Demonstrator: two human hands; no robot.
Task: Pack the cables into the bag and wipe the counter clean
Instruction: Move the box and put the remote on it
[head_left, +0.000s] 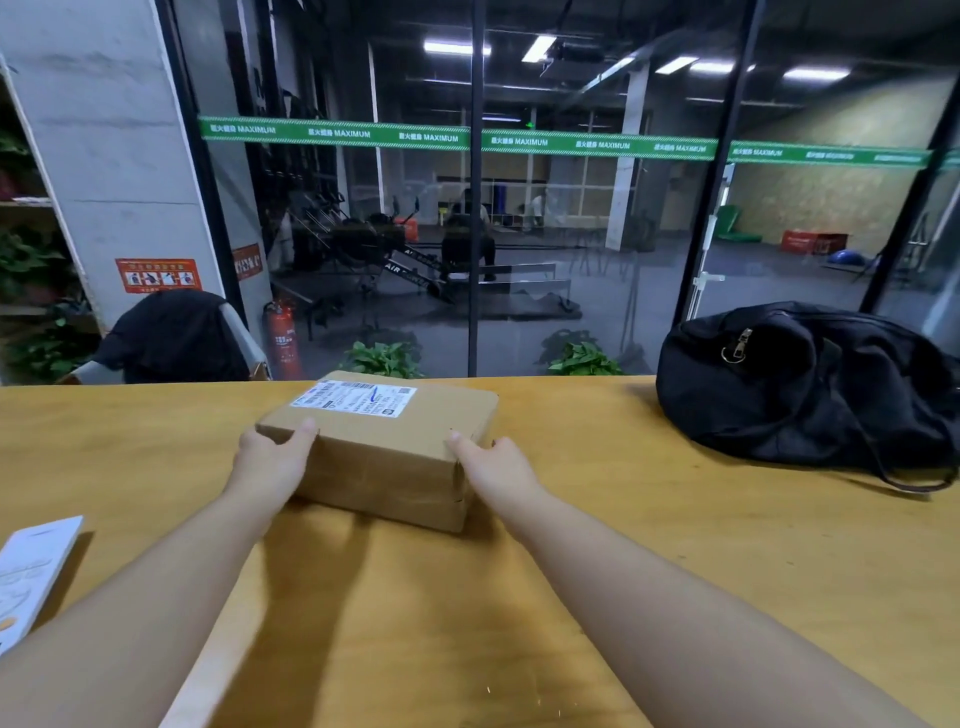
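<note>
A closed brown cardboard box (384, 441) with a white shipping label lies on the yellow wooden counter (597, 545), near its far edge. My left hand (270, 457) grips the box's left end, thumb on top. My right hand (493, 460) holds the right end the same way. A black soft bag (795, 384) with a metal zipper pull slumps on the counter at the far right, its strap trailing toward me. No cables show; the box is taped shut and its contents are hidden.
A white printed booklet (31, 577) lies at the counter's left edge. Beyond the counter stands a glass wall (597, 234) with a gym behind it. A chair with a black garment (171, 338) and a red fire extinguisher (283, 338) sit below at the left.
</note>
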